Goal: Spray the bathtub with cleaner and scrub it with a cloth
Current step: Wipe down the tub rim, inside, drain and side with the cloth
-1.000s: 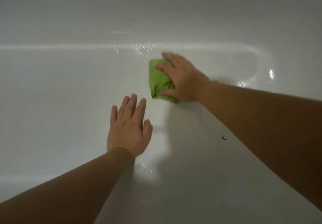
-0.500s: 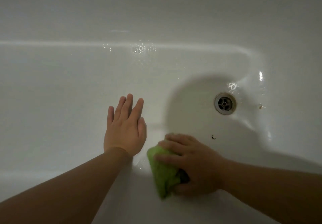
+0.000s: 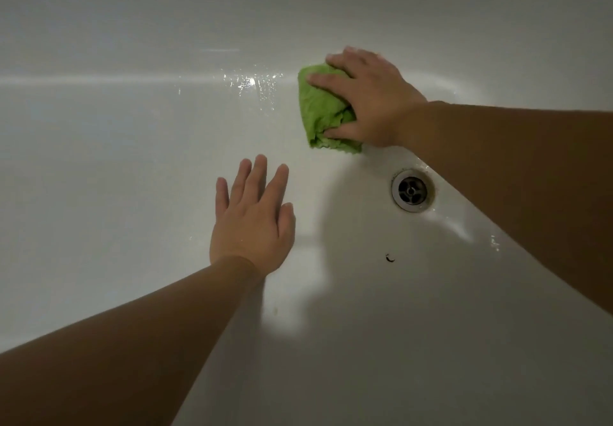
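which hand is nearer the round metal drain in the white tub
Right. The right hand grips the crumpled green cloth just beyond the round metal drain, its forearm passing right beside it. The left hand rests flat on the white bathtub floor, farther off to the drain's left.

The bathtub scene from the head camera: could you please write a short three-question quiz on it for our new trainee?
1. True or false: the left hand holds a spray bottle.
2. Which hand grips the green cloth? A) left B) right C) both
3. Fill in: the small dark speck lies nearer the camera than the ____.

Key:
1. False; it lies flat, fingers straight, on the bathtub.
2. B; the right hand presses it near the far wall.
3. Drain.
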`<state>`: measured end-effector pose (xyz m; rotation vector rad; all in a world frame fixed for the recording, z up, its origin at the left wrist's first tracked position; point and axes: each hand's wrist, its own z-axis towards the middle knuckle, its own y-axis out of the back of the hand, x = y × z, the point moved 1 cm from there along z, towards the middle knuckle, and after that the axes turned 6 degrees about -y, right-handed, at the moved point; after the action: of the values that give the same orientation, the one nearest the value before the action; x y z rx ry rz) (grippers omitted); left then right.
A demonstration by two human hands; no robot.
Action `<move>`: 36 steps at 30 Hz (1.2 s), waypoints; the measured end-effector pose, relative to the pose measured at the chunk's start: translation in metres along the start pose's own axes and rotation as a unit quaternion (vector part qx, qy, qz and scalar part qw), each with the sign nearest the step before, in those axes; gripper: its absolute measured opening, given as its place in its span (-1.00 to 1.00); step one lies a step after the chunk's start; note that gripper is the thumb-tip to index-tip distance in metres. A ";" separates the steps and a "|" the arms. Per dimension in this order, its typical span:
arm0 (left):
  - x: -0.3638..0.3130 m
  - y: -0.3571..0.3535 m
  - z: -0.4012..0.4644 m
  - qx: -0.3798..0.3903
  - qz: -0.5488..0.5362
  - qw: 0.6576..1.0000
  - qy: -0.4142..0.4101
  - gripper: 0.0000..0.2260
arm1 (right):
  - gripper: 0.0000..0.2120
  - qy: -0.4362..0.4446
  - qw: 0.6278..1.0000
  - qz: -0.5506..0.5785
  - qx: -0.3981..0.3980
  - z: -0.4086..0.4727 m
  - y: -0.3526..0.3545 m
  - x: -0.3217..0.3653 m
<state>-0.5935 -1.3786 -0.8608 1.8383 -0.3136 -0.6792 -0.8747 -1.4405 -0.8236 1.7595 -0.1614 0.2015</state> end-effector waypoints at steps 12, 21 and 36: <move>-0.003 -0.001 -0.022 0.045 0.005 0.999 -0.024 -0.46 | -0.25 0.096 0.990 0.072 0.073 -0.192 -0.071 0.070; -0.017 -0.004 0.031 0.001 0.013 0.997 -0.076 -0.47 | -0.23 -0.060 0.996 -0.012 -0.068 -0.048 -0.034 -0.021; -0.030 -0.007 0.046 0.001 0.013 0.995 -0.100 -0.48 | -0.29 -0.123 0.988 0.026 -0.091 -0.111 -0.055 0.000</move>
<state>-0.6458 -1.3959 -0.8695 1.7682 -0.4687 -0.8458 -0.8674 -1.3211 -0.8551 1.5954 -0.3923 0.0057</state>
